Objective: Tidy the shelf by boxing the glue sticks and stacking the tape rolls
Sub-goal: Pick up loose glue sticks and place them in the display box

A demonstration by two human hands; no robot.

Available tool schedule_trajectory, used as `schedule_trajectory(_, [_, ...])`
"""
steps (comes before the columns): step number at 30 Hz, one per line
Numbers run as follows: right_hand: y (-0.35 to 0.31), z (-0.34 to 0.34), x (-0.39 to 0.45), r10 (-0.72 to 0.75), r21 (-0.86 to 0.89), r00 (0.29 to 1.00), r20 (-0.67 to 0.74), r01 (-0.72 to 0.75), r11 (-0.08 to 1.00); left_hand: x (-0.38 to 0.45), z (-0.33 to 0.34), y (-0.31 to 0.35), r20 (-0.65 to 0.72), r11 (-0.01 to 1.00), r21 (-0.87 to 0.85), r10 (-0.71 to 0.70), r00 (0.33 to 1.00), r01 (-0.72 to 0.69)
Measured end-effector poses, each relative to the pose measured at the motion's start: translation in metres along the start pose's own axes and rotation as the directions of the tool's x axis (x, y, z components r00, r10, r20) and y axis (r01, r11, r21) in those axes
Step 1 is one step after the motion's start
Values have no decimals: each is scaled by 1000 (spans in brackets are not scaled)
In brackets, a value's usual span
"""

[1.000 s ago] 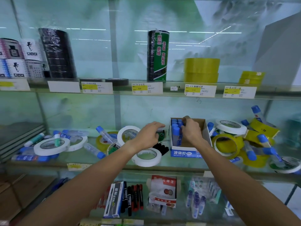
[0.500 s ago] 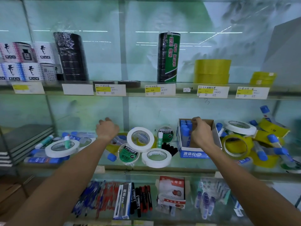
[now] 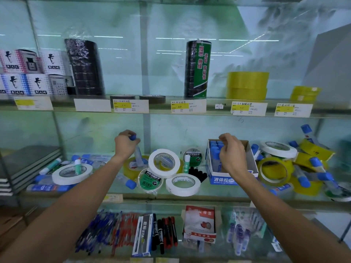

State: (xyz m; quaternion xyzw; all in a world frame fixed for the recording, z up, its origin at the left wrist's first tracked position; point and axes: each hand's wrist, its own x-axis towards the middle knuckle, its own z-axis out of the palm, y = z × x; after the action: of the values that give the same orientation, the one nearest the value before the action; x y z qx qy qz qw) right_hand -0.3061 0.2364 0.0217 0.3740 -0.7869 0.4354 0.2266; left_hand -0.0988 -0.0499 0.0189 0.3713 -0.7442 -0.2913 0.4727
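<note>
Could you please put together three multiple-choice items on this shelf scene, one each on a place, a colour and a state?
1. Where does the glue box stand?
A. on the top shelf beside the black rolls
B. on the middle shelf, under the right hand
C. on the bottom shelf among the pens

2. What colour is the cap of the glue stick in the left hand?
A. red
B. yellow
C. blue

3. What is the left hand doing?
A. gripping a glue stick lifted above the yellow tape roll
B. resting flat on a white tape roll
C. hanging below the shelf

Answers:
1 B: the open box sits on the middle shelf, with the right hand above it.
2 C: a blue cap pokes out of the fist.
3 A: its fingers curl round the stick above the yellow tape roll.
</note>
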Motion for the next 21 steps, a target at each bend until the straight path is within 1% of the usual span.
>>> schedule_trajectory(4, [-19,4,-8,-73,88,997,14,71,994,-11,-5,28,-20,976,-118,181,983,-182])
schedule_trajectory(7, [-34,11,-16,-104,157,993,63,93,983,-25,-6,42,0,943,-201,269,963,-264])
schedule_trajectory(10, [-50,19,-21,-124,215,980,152,90,973,-37,-4,55,28,913,-278,319,947,-299])
schedule_trajectory(14, [-66,30,-25,-131,265,950,282,54,963,-44,0,72,103,881,-381,341,934,-280])
schedule_trajectory(17, [-73,33,-25,-74,359,919,388,-77,930,-49,4,87,179,852,-475,339,923,-221])
schedule_trajectory(19, [-75,35,-25,-22,425,887,462,-200,883,-55,8,96,233,830,-532,331,914,-164])
schedule_trajectory(21, [-74,35,-27,17,475,853,522,-307,825,-61,14,102,286,823,-552,333,898,-129])
